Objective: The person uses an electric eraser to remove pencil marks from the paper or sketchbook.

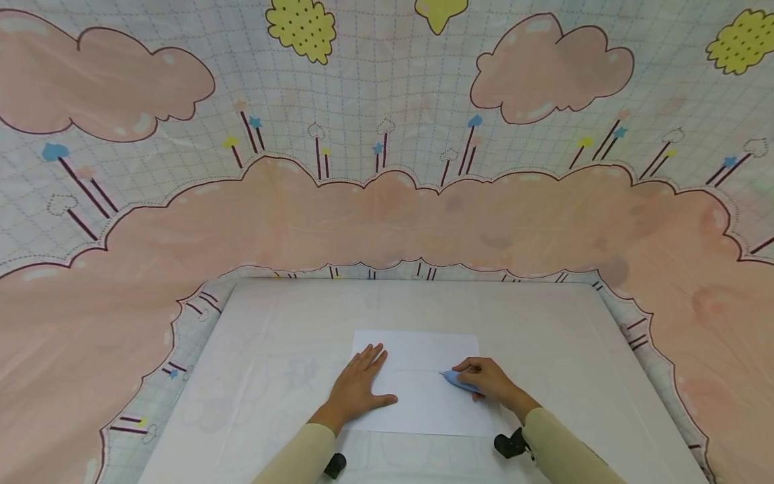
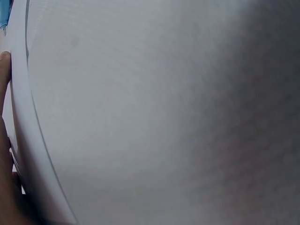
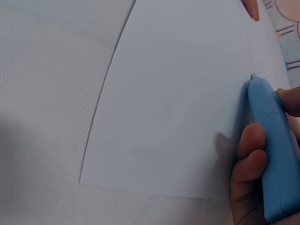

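Observation:
A white sheet of paper point(image 1: 423, 413) lies flat on the white tabletop. My left hand point(image 1: 357, 388) rests on its left side, fingers straight and thumb spread toward the middle. On the right half, my right hand point(image 1: 491, 380) grips a light-blue utility knife point(image 1: 457, 381), its tip pointing left. Seen from the right wrist, the rounded blue knife point(image 3: 276, 154) has a small metal tip right at the paper point(image 3: 168, 103), with fingers curled along its body. A faint line runs across the sheet to the left of that tip. Only part of my left hand point(image 2: 7, 183) shows in the left wrist view.
The white tabletop point(image 1: 290, 316) extends around the paper on all sides. Beyond it hangs and spreads a patterned cloth point(image 1: 387, 222) with pink clouds and small stars. A black wrist device point(image 1: 510, 444) sits by the right sleeve, another point(image 1: 335, 465) by the left.

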`<state>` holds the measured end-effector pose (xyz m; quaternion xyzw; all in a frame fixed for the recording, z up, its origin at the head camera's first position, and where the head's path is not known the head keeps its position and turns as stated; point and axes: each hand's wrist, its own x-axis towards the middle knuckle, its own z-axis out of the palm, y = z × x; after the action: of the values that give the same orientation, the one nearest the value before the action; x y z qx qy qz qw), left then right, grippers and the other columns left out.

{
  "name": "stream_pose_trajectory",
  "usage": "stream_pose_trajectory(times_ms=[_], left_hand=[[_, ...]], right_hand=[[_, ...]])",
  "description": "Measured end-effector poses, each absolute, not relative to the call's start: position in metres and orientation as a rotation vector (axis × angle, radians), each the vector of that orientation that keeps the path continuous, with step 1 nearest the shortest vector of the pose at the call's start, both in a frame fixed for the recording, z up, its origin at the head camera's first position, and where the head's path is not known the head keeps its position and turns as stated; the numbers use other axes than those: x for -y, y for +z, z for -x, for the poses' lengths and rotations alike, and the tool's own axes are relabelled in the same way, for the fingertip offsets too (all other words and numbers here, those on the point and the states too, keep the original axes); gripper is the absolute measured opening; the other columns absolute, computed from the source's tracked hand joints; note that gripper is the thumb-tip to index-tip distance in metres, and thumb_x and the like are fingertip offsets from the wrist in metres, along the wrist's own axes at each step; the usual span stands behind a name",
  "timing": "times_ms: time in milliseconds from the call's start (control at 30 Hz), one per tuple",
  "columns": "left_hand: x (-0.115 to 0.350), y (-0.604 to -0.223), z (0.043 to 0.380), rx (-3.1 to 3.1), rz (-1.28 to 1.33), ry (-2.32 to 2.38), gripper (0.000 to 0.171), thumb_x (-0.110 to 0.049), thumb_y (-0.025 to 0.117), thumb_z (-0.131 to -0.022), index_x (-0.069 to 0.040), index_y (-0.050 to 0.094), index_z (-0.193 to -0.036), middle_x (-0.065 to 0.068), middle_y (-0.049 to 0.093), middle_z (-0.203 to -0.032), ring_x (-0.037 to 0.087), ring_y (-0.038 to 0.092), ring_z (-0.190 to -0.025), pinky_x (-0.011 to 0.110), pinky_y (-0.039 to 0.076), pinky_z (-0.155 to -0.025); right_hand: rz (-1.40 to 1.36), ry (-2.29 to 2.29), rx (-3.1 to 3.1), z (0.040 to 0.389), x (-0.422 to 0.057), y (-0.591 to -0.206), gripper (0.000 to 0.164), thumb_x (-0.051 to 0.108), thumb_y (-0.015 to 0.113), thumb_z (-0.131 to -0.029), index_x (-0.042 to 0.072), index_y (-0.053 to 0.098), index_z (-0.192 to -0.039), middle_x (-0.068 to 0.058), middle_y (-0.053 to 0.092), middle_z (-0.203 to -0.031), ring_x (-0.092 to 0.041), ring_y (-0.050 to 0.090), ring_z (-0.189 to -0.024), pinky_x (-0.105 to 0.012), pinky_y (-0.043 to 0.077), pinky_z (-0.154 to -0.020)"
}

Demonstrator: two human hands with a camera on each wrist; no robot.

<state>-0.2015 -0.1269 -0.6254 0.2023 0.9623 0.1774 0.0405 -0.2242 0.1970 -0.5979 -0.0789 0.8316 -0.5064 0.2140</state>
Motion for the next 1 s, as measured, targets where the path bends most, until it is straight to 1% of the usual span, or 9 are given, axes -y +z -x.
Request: stream_pose_trajectory(times_ms=[467,667,1000], left_hand=[[0.126,-0.623,0.2,-2.93,-0.593,0.562,0.101,-0.073,0.061,-0.08,-0.013,0.031,-0.155,0.002,0.023,-0.164,0.024,0.016,-0.152,0.044,0.017,-0.123],[0.125,-0.624,0.201,-2.94,-0.592,0.557,0.101,-0.073,0.061,-0.08,-0.012,0.032,-0.155,0.002,0.024,-0.163,0.024,0.017,-0.152,0.044,0.018,-0.123],[0.124,-0.623,0.201,-2.933,-0.576,0.574,0.101,-0.072,0.062,-0.079,-0.013,0.032,-0.155,0.001,0.023,-0.164,0.024,0.016,-0.152,0.045,0.017,-0.123]], right_hand=[[0.267,-1.425,-2.297,0.224,-0.19,-0.599,0.026,0.018,0.065,-0.094,0.002,0.069,-0.113,0.0,0.063,-0.069,-0.009,0.05,-0.046,-0.02,0.042,-0.047],[0.256,-1.42,-2.304,0.225,-0.194,-0.597,0.025,0.018,0.066,-0.094,0.002,0.069,-0.113,-0.002,0.064,-0.072,-0.011,0.049,-0.047,-0.021,0.043,-0.047],[0.207,-1.419,-2.3,0.225,-0.201,-0.596,0.026,0.017,0.067,-0.092,0.002,0.069,-0.113,-0.002,0.064,-0.07,-0.01,0.049,-0.047,-0.021,0.044,-0.047]])
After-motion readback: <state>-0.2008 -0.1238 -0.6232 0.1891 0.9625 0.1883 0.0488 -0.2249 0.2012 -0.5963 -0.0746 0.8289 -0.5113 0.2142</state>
